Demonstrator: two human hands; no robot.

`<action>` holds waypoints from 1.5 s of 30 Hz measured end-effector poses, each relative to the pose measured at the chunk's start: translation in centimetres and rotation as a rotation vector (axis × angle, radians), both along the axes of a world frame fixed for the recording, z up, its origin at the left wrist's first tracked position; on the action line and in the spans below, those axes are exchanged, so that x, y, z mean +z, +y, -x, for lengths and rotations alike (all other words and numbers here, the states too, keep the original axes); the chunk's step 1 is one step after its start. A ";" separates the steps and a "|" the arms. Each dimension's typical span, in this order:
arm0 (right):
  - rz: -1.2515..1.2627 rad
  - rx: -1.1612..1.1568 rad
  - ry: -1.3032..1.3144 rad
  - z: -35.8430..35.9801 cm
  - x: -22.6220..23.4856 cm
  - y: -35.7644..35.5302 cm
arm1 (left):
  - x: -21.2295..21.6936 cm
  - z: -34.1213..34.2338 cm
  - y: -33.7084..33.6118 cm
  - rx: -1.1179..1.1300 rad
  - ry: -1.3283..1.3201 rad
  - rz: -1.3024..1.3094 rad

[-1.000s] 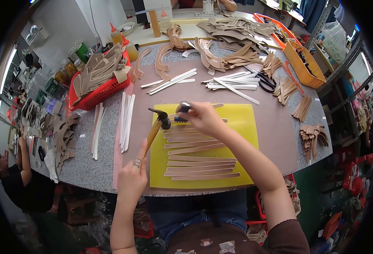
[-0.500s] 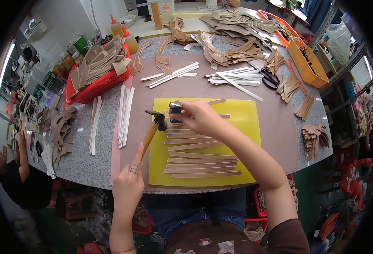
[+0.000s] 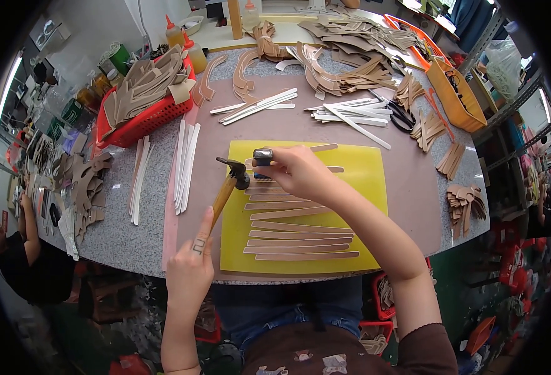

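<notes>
My left hand (image 3: 190,269) is closed round the wooden handle of a hammer (image 3: 223,194), its forefinger stretched along the handle. The dark hammer head is beside a small block-shaped stamp tool (image 3: 263,156) with a shiny metal top and a blue lower part. Upright in the fingers of my right hand (image 3: 301,172), that tool stands over the upper strips on a yellow board (image 3: 363,212). Several thin pinkish-brown strips (image 3: 303,234) with pale edges lie in a column across the board. My right hand hides the ends of some upper strips.
Bundles of white strips (image 3: 350,114) lie beyond the board, near black-handled scissors (image 3: 401,117). A red basket (image 3: 144,125) heaped with tan pieces stands at left, glue bottles (image 3: 194,56) behind it. An orange tray (image 3: 453,97) is at far right. Another person (image 3: 28,256) works at far left.
The whole view has shifted slightly. My hands, the hammer and the stamp tool keep nearly the same places relative to the board.
</notes>
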State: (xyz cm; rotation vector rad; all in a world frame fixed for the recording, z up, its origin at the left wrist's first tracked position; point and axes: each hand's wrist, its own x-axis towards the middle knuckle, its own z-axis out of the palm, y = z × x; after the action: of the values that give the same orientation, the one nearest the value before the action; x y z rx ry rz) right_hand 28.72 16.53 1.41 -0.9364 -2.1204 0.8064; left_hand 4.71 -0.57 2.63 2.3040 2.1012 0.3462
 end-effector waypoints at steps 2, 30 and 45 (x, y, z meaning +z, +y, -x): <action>-0.009 0.000 0.004 0.0 -0.2 -0.1 | 0.1 -0.1 0.0 0.005 -0.003 0.002; 0.005 -0.003 0.061 -0.5 -1.7 -0.4 | 0.2 -0.9 -1.1 0.031 -0.029 0.005; -0.063 0.027 -0.064 -0.7 0.6 -1.2 | 0.4 -0.9 -0.3 0.023 -0.029 0.033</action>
State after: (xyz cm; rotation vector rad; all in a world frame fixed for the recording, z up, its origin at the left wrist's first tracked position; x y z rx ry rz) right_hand 29.42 15.31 2.01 -0.9139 -2.2046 0.7272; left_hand 5.61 -0.86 2.98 2.2452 2.1055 0.3406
